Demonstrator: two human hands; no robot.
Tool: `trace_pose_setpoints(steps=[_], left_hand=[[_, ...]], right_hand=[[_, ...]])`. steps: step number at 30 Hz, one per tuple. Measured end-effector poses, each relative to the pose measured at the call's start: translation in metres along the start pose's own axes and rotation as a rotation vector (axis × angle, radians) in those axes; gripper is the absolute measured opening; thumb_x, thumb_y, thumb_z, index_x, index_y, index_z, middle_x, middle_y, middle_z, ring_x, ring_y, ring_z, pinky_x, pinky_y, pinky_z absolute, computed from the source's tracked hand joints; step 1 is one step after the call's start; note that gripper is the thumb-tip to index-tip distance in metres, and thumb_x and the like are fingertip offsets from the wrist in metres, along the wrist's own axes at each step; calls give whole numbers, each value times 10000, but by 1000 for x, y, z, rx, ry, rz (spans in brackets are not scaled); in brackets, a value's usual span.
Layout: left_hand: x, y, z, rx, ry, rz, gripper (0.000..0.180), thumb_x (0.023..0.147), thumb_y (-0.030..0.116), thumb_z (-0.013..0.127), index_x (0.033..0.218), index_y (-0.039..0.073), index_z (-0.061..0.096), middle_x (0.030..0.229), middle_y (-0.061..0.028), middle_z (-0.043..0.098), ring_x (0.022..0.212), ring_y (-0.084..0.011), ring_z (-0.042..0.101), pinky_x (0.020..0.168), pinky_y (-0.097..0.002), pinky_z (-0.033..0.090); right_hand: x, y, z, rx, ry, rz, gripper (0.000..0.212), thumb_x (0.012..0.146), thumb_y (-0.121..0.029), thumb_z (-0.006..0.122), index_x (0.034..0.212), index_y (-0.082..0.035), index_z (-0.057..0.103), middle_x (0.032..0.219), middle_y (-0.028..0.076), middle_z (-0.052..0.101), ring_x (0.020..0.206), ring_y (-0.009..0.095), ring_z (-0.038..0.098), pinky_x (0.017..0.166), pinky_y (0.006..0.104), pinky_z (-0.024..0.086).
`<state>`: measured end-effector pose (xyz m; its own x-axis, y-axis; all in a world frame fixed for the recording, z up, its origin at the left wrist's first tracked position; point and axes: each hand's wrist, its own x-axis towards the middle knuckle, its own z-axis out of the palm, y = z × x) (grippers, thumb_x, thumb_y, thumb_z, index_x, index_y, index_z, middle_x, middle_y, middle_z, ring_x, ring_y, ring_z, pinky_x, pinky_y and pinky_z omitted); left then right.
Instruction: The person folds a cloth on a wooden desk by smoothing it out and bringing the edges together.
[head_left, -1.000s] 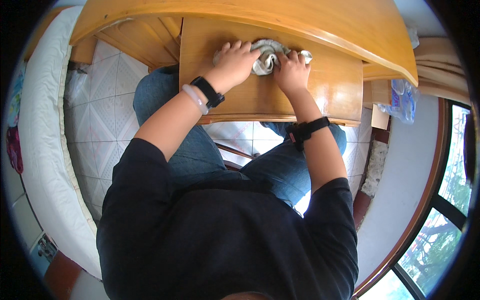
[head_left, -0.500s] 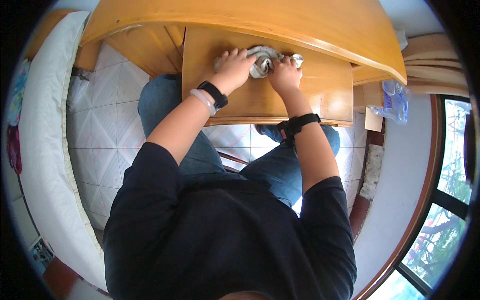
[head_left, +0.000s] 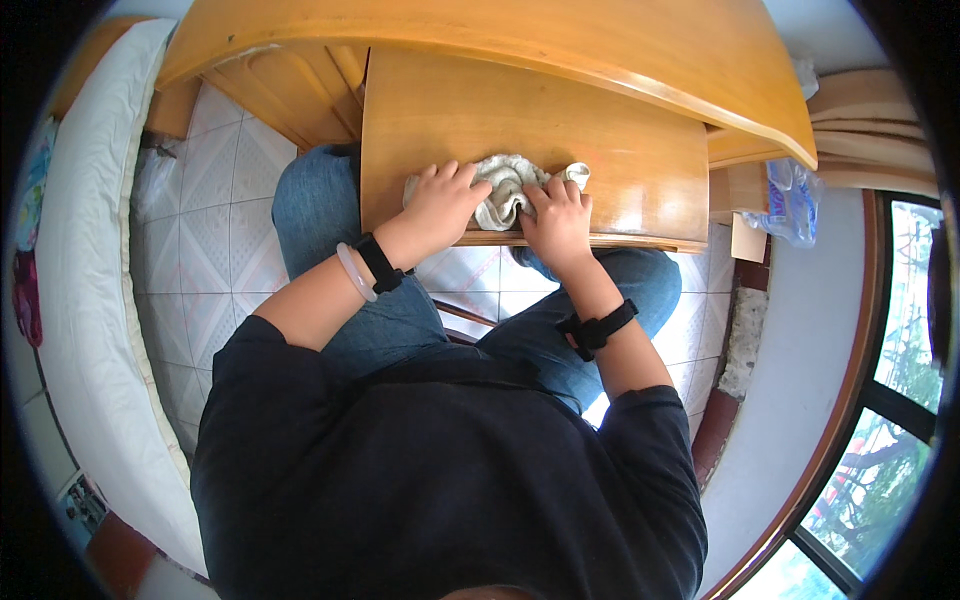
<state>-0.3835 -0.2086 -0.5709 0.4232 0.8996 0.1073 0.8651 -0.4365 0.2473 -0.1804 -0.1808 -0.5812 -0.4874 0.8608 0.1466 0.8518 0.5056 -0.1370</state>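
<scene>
A crumpled whitish-grey cloth [head_left: 503, 183] lies bunched on a pull-out wooden board [head_left: 640, 170], close to the board's front edge. My left hand [head_left: 447, 200] grips its left part, the fingers bent over the folds. On the right side my right hand [head_left: 557, 218] presses and holds the cloth, with a rolled end sticking out beyond the fingers. The undersides of both hands and the cloth beneath them are hidden. Both wrists wear black straps, and the left also has a pale bangle.
Above the board runs the curved wooden desktop [head_left: 480, 30]. A bed with a white quilt [head_left: 90, 270] stands at the left. To the right are a clear plastic bag [head_left: 792, 200], a beige curtain [head_left: 865, 125] and a window [head_left: 870, 460]. My knees are under the board.
Both hands have drawn the cloth toward me and slightly left, from the far part of the board to near its front edge. They have kept hold of it.
</scene>
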Motion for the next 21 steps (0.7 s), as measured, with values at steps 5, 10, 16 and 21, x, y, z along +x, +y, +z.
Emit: trace_pose_setpoints(steps=[5,10,16,21], left_hand=[[9,-5,2,-24,17,3,338,772,50,493,1094,95,585,992,-108,539,959,-288,515,772,-408,409],[46,-27,6,40,102,-42,345,782,68,504,1118,108,575,986,-111,542,970,-302,518,763,-438,415],[106,-33,-11,30,-85,-257,420,835,58,457,1242,139,526,1268,-164,485,1193,-359,434,956,-517,364],[109,-36,-1,-23,-43,-349,415,851,89,440,1251,173,514,1268,-168,464,1191,-373,427,936,-550,364]], right_hand=[[21,7,5,-14,28,15,318,672,-242,673,984,-183,650,973,76,565,954,271,525,769,442,397],[62,17,11,-96,54,69,310,713,-216,644,1023,-201,652,985,66,577,962,282,543,785,482,424],[113,34,13,-193,-13,233,316,788,-226,550,1092,-191,632,1086,96,575,1087,293,505,853,514,417],[119,29,16,-248,3,255,331,840,-251,503,1149,-202,611,1093,110,565,1103,302,486,860,506,407]])
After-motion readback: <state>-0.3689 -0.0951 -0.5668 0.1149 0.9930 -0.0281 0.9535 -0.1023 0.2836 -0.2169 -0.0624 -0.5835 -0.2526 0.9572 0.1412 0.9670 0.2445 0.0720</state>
